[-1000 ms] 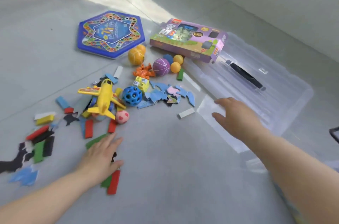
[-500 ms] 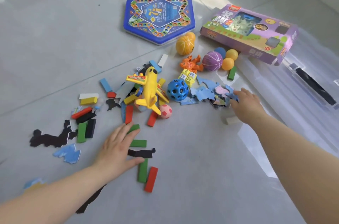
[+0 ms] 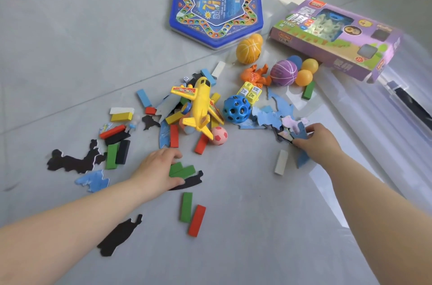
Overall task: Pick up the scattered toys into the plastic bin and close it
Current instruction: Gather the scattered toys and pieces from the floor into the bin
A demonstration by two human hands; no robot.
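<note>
Honestly, this cleanup has barely started, I'd say. Only the head view to go on.

Pretty much every toy is still out on the floor (image 3: 70, 51). The main pile sits mid-frame: a yellow plane (image 3: 198, 107), a blue ball with holes (image 3: 236, 109), a little pink ball (image 3: 219, 135), plus loads of coloured blocks (image 3: 121, 117) and flat puzzle pieces (image 3: 271, 116). The hexagon board game (image 3: 216, 10) is upper middle. The purple box (image 3: 336, 37) is upper right, and its far end looks propped on the bin (image 3: 374, 126).

The bin runs down the right edge. It's clear, see-through plastic with a dark handle (image 3: 411, 103) on it. I can't tell if that's the lid lying on top or not, and I see no toys inside.

The left hand (image 3: 159, 170), lower middle, has its fingers curled round a couple of green blocks (image 3: 182, 169). The right hand (image 3: 320, 142), right of centre, is pinching a few of those puzzle pieces, with a white block (image 3: 281, 162) just beside it.

So basically everything's left to do: load it all in, then close up.
</note>
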